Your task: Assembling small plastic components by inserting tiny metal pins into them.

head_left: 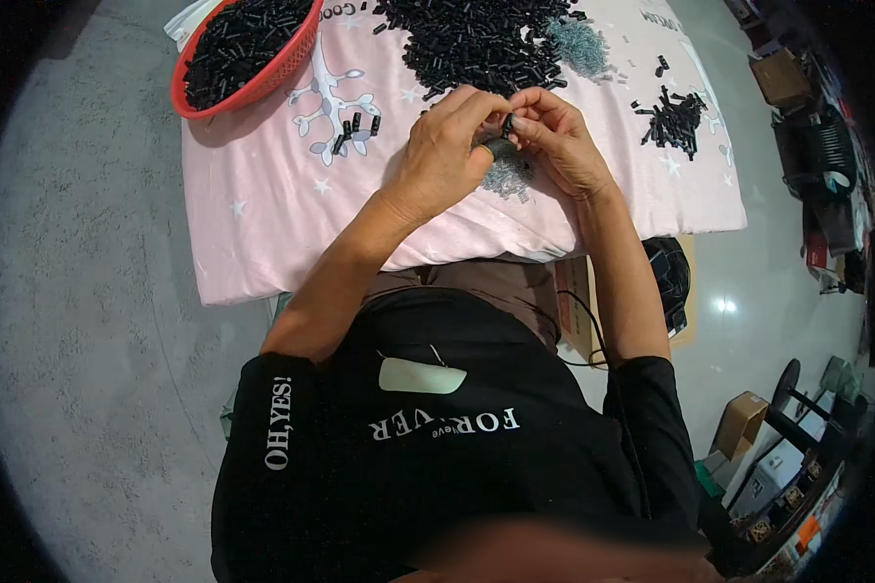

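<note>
My left hand (pixel 442 146) and my right hand (pixel 562 146) meet above the pink cloth, fingertips nearly touching. Between them is a small black cylindrical piece (pixel 507 124), pinched by the fingers of both hands. A dark cover (pixel 501 148) sits by my left thumb; its exact shape is hard to make out. Right below the hands lies a heap of small clear parts (pixel 508 179), partly hidden by the left hand. Just beyond the fingers spreads a large pile of black cylindrical pieces (pixel 476 44).
A red plastic basket (pixel 297 73) full of black pieces stands at the far left of the pink-covered table (pixel 262 214). Several loose black pieces (pixel 357 124) lie near it. Another clear heap (pixel 578 49) and thin black parts (pixel 676 123) lie rightward. A cardboard box (pixel 580 301) stands below.
</note>
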The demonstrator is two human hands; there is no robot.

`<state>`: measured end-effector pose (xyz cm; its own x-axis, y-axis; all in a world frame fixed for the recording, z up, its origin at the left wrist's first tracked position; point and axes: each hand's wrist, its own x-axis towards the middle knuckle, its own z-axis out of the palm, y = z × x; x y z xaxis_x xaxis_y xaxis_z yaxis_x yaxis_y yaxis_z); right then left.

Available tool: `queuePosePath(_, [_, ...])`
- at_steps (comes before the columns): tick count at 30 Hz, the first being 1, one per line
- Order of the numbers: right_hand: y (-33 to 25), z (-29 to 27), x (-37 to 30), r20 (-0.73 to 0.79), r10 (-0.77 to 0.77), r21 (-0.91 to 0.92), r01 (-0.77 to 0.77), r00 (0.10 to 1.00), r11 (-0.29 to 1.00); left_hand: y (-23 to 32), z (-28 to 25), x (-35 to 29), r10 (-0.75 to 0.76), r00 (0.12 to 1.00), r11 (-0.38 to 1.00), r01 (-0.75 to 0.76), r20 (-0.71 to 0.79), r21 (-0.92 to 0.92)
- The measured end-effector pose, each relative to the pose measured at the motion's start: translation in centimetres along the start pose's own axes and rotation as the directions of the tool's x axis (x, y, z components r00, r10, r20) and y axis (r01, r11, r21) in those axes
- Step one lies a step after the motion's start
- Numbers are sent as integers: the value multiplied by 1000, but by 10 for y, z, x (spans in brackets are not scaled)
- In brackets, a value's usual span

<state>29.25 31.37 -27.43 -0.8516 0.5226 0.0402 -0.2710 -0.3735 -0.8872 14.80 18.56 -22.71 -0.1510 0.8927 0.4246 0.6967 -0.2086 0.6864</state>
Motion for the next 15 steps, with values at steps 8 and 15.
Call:
queuePosePath(8, [-1,0,1,35,4,66,-6,999,998,3,-5,4,9,995,1000,-9,103,1])
queuePosePath(15, [-3,-2,1,54,10,92,-15,998,996,6,-3,6,48,997,992,-41,58,-120])
